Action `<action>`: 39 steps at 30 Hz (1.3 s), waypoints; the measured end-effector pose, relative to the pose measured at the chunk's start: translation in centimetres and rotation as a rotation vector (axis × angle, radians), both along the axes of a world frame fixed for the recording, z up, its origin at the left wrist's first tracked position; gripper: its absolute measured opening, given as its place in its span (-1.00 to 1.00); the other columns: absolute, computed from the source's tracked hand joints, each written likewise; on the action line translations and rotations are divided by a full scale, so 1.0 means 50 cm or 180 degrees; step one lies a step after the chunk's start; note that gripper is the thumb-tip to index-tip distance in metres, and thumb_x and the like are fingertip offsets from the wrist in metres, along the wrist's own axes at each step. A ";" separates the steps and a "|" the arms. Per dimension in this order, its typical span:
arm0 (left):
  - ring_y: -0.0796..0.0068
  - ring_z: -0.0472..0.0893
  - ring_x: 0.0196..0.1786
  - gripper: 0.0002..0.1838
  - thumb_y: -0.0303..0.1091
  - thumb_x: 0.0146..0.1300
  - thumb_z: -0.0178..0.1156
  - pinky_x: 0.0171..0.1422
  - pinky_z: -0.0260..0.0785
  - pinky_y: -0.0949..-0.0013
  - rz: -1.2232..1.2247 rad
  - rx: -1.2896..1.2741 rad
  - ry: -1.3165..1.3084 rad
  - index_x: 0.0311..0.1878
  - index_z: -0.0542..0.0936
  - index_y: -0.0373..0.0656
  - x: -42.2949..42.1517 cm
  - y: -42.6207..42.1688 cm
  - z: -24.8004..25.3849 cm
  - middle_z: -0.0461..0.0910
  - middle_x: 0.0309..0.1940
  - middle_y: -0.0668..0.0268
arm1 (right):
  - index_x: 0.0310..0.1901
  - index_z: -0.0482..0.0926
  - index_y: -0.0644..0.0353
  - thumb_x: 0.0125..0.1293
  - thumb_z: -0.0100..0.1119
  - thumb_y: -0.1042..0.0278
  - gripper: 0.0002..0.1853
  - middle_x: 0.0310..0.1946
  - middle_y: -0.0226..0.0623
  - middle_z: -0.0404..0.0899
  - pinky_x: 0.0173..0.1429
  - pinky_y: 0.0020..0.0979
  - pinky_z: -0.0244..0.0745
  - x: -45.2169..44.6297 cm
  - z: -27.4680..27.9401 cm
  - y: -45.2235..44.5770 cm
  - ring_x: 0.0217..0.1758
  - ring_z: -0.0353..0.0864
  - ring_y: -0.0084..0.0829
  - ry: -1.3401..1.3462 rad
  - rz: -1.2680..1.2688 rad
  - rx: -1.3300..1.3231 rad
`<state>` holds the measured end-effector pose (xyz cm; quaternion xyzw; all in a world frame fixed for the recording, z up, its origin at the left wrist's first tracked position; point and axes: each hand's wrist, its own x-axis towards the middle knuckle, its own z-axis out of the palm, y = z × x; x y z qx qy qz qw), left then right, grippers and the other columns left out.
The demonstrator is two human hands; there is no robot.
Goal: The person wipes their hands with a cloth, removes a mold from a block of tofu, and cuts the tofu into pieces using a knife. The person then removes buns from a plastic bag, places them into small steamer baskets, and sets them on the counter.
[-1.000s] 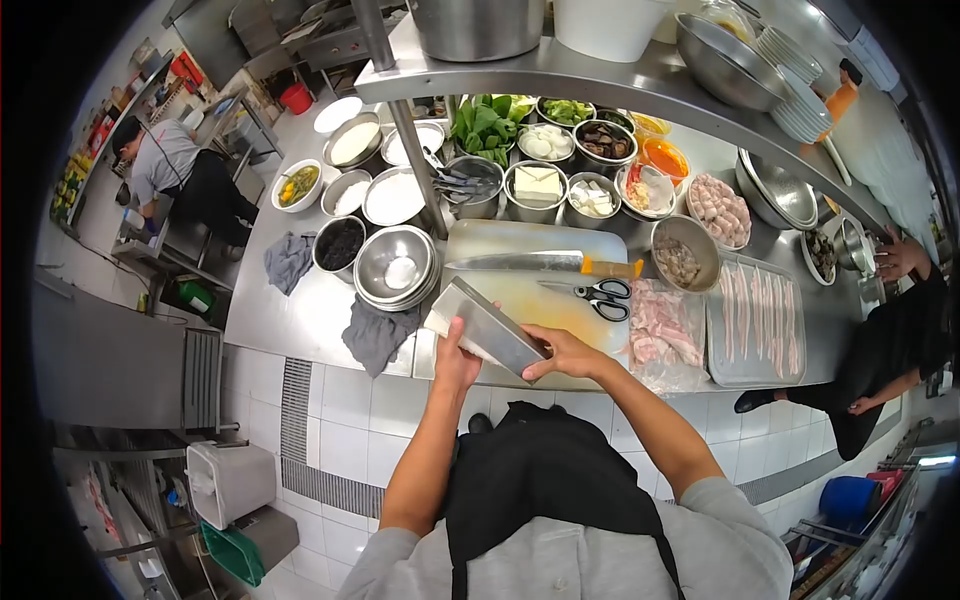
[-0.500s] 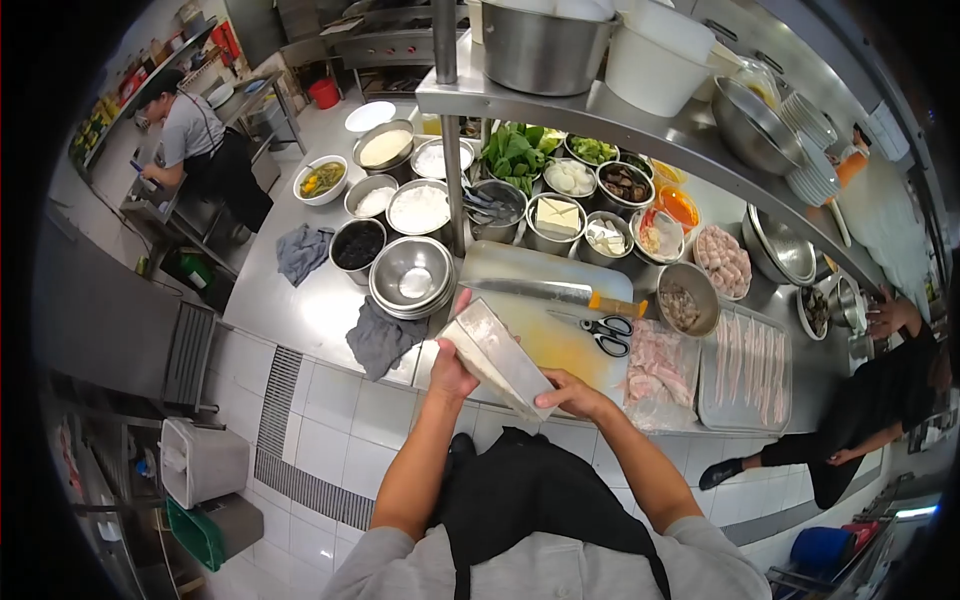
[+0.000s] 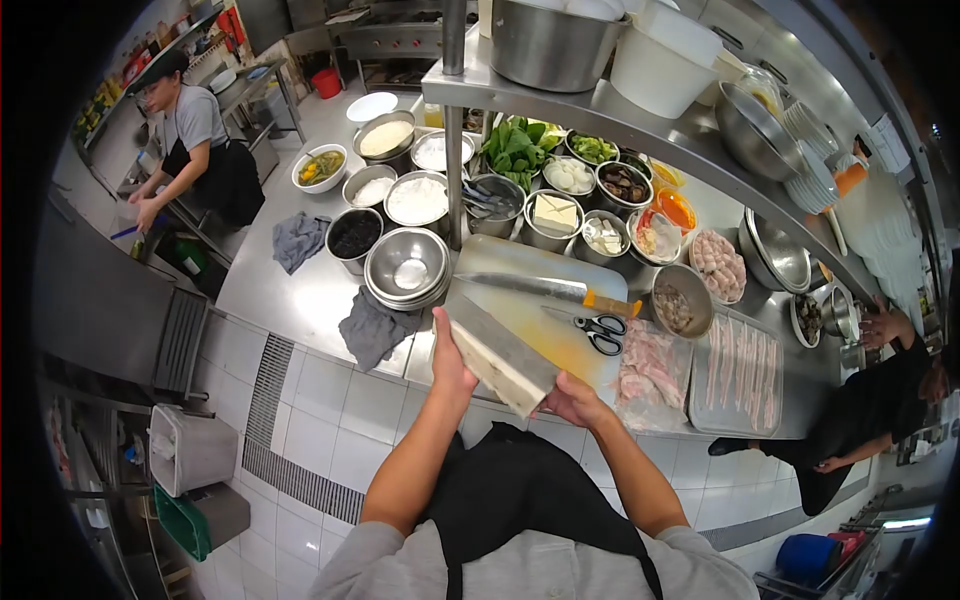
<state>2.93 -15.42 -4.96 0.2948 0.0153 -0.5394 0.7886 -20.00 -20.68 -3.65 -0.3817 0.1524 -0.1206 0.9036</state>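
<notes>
Both hands (image 3: 452, 368) (image 3: 580, 402) grip a block (image 3: 503, 352) — grey-topped, pale-sided.

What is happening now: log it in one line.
left hand: holding grey-and-cream block | right hand: holding same block | cutting board: knife, scissors on it

A dark grating (image 3: 267, 390) crosses the white-tiled floor (image 3: 315, 412)

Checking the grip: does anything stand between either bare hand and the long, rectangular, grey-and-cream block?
Nothing visible does: the bare left hand and bare right hand both touch the block directly, near opposite ends.
</notes>
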 end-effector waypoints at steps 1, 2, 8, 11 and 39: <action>0.13 0.55 0.20 -0.20 0.33 0.32 0.10 0.29 0.44 0.05 0.0046 0.0077 0.0138 0.38 0.30 -0.10 -0.001 0.003 0.009 0.51 0.18 0.11 | 0.52 0.11 0.16 0.42 0.05 -0.24 -0.17 0.18 -0.21 0.48 0.02 -0.28 0.55 0.000 0.002 0.004 0.20 0.50 -0.38 -0.0162 -0.0048 -0.0178; 0.13 0.55 0.20 -0.20 0.33 0.32 0.10 0.29 0.44 0.05 0.0030 0.0094 0.0143 0.38 0.30 -0.10 -0.003 0.004 0.013 0.51 0.18 0.11 | 0.52 0.11 0.16 0.42 0.05 -0.24 -0.17 0.18 -0.21 0.48 0.02 -0.28 0.55 0.005 0.015 0.009 0.20 0.50 -0.38 -0.0156 -0.0065 -0.0163; 0.06 0.49 0.23 -0.20 0.34 0.34 0.08 0.32 0.40 -0.02 0.0039 0.0121 0.0126 0.40 0.29 -0.09 -0.019 0.005 0.050 0.46 0.19 0.09 | 0.57 0.02 0.09 0.40 0.12 -0.18 -0.13 0.34 -0.22 0.36 0.15 -0.26 0.53 0.026 0.059 0.032 0.27 0.46 -0.41 0.0114 -0.0553 0.0220; -0.03 0.44 0.31 -0.21 0.23 0.37 0.12 0.37 0.37 -0.05 -0.0162 -0.0406 -0.0285 0.51 0.17 0.02 -0.017 0.009 0.060 0.39 0.31 0.13 | 0.51 0.19 0.13 0.36 0.27 0.06 -0.22 0.35 -0.22 0.37 0.29 -0.31 0.43 0.030 0.037 0.025 0.31 0.44 -0.39 0.0481 -0.0669 -0.0221; 0.53 0.55 0.10 -0.26 -0.41 -0.22 0.65 0.31 0.33 0.38 -0.1601 -0.0105 -0.3908 0.13 0.55 -0.23 0.150 0.016 0.025 0.63 -0.04 0.35 | 0.15 0.62 0.06 -0.17 0.62 0.33 -0.29 -0.02 -0.15 0.58 0.11 -0.28 0.52 0.028 0.084 -0.063 0.02 0.60 -0.11 0.1239 -0.1445 -0.4890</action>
